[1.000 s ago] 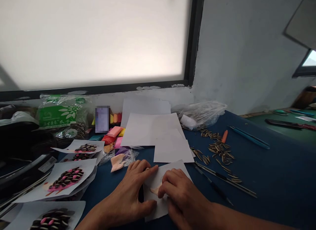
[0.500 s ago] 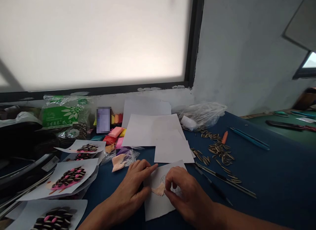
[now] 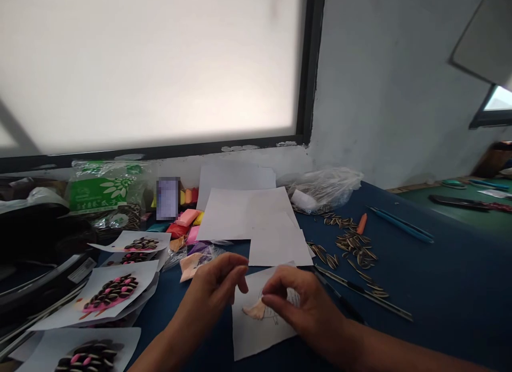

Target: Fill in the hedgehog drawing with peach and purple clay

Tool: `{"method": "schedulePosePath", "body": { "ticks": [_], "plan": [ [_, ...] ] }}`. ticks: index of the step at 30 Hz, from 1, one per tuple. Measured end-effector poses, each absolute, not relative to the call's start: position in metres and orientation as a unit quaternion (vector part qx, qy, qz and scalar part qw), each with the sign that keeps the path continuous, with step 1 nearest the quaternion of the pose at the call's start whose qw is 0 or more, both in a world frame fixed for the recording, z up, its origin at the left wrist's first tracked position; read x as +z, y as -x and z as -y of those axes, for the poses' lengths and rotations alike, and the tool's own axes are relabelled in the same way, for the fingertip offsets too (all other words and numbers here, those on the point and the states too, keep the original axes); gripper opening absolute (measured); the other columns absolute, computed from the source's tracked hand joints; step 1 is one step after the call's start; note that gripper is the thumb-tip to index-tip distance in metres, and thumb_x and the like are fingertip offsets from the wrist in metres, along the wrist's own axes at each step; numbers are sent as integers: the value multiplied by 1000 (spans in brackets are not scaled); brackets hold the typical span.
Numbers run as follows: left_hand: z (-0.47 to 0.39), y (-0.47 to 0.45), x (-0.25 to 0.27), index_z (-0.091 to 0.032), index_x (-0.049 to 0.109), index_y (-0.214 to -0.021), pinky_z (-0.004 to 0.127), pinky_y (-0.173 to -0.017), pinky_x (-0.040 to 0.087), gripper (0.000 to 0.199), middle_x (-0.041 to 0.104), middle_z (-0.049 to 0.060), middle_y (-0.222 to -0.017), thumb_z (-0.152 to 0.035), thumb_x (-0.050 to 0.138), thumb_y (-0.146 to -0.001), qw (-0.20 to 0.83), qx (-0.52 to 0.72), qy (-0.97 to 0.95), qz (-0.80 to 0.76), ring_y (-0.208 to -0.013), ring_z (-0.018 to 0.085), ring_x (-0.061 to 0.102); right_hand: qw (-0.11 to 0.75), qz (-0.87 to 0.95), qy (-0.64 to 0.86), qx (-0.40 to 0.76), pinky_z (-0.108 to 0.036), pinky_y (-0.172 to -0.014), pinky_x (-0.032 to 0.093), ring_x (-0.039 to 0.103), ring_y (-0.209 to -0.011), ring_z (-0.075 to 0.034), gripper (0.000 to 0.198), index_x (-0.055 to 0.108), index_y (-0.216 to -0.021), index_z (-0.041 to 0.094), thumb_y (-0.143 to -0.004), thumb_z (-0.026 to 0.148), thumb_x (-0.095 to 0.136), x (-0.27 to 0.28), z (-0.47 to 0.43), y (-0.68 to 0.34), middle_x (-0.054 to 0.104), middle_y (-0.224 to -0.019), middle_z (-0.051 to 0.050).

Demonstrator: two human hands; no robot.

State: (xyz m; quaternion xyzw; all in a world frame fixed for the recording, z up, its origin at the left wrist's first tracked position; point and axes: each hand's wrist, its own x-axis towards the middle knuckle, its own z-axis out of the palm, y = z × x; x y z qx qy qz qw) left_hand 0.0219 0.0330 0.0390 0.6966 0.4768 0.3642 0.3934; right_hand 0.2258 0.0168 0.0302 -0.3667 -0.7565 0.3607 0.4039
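A white sheet with a pencil drawing (image 3: 256,340) lies in front of me on the blue table. On its drawing rests a thin, flattened piece of peach modelling clay (image 3: 255,310). My right hand (image 3: 306,302) pinches at the clay's upper right edge, thumb and forefinger together. Over the sheet's left edge hovers my left hand (image 3: 218,286), fingers loosely bent and apart, with nothing visible in them. Just beyond it is a bagged lump of peach clay (image 3: 190,266).
Finished seed pictures (image 3: 114,292) are piled at left. Blank paper (image 3: 228,215) lies behind the drawing. Sunflower seeds (image 3: 358,249), an orange stick (image 3: 362,223), tweezers (image 3: 374,297) and a blue tool (image 3: 400,224) lie right. Coloured clay packs (image 3: 187,217) and a green seed bag (image 3: 106,188) stand at back left.
My left hand has lifted off the paper and drawn its fingers in. My right hand has shifted slightly, still pinching at the clay, and more of the drawing shows. The view tilted a little.
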Motion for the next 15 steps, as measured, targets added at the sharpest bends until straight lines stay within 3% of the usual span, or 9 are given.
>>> {"method": "schedulePosePath", "body": {
  "ticks": [1, 3, 8, 15],
  "plan": [
    [-34, -26, 43, -17, 63, -82, 24, -48, 38, 37, 65, 1, -62, -51, 52, -91, 422, 378, -675, -472, -47, 12, 50, 406, 753, 365, 366, -27, -66, 47, 59, -70, -15, 11, 68, -80, 17, -90, 20, 64, 36, -19, -226, 64, -75, -1],
    [-37, -34, 50, -17, 61, -73, 23, -43, 33, 43, 59, -2, -53, -58, 56, -87, 488, 377, -635, -466, -41, 10, 45, 413, 762, 356, 351, -27, -66, 47, 58, -69, -14, 18, 68, -78, 17, -94, 25, 62, 47, -24, -227, 63, -74, 0],
    [-43, -49, 58, -16, 68, -84, 24, -52, 38, 43, 60, 0, -69, -58, 61, -82, 531, 380, -612, -446, -51, 11, 50, 439, 783, 332, 291, -28, -70, 49, 61, -78, -15, 12, 70, -95, 21, -93, 16, 60, 58, -34, -230, 67, -88, -1],
    [-42, -54, 60, -15, 70, -85, 27, -67, 40, 43, 56, 0, -66, -57, 59, -89, 594, 356, -617, -375, -65, 15, 49, 410, 819, 351, 194, -29, -70, 47, 58, -80, -17, 12, 67, -80, 20, -88, 12, 68, 59, -41, -232, 60, -81, 0]
  ]
}}
